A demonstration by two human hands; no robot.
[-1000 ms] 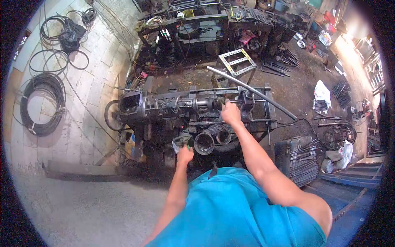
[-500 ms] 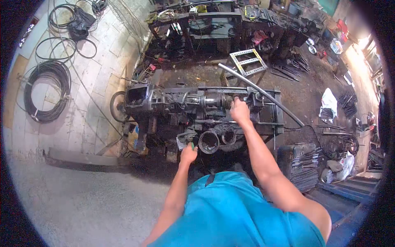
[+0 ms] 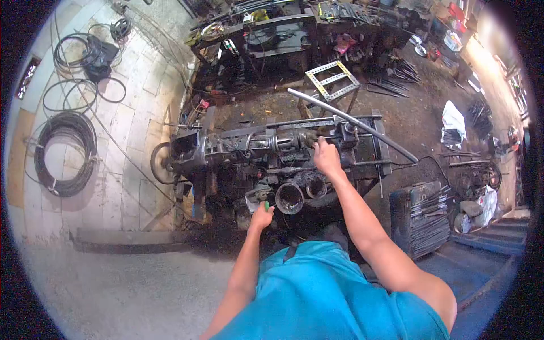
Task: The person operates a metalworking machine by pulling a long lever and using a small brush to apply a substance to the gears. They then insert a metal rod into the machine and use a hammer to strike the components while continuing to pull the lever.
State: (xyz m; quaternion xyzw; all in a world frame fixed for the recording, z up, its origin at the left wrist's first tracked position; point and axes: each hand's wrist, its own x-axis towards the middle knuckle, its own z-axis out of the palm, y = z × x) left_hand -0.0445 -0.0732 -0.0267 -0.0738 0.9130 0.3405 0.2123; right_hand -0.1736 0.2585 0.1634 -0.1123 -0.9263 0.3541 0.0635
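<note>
A dark, greasy machine [image 3: 226, 148] stretches across the middle, with a handwheel [image 3: 163, 162] at its left end. My right hand [image 3: 327, 155] is at the right part of the machine, beside the shiny cylinder [image 3: 284, 141]; its fingers are bent against a dark part too small to make out. Lower down, my left hand [image 3: 262, 216] is closed around a green handle [image 3: 267, 205] at the machine's front. Just right of that hand is a round, open metal cup [image 3: 289, 198], with a second one [image 3: 316, 188] beside it.
A long metal pipe [image 3: 362, 126] slants over the machine's right end. Behind it stands a perforated metal frame [image 3: 332, 80]. Coiled wire [image 3: 66, 153] lies at the left. A stack of rods [image 3: 428, 225] is at the right, and a cluttered bench [image 3: 283, 25] at the back.
The view has shifted and turned slightly. My right hand has moved a little left and down in the view; my left hand remains at the green handle.
</note>
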